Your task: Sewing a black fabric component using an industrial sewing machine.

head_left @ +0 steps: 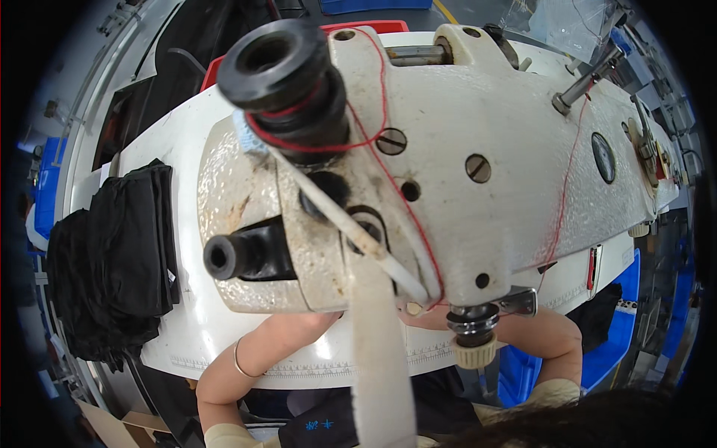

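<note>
A white sewing machine (523, 149) fills the middle of the view, seen from above, and covers the work under it. My left hand (317, 325), with a thin bangle (240, 360) on that forearm, reaches behind the machine's head. From the other side my right hand (424, 319) comes in beneath the machine. The fingers of both hands are hidden, so what they touch does not show. Red thread (407, 198) winds round a black knob (272, 63) and runs down to the tension dial (473, 332). A whitish strip (381, 358) hangs in front.
A stack of folded black cloth (131, 254) lies at the left of the white table (198, 328), which has a ruler scale along its near edge. A blue bin (627, 313) with dark cloth stands at the right. A red tray (373, 27) sits beyond the machine.
</note>
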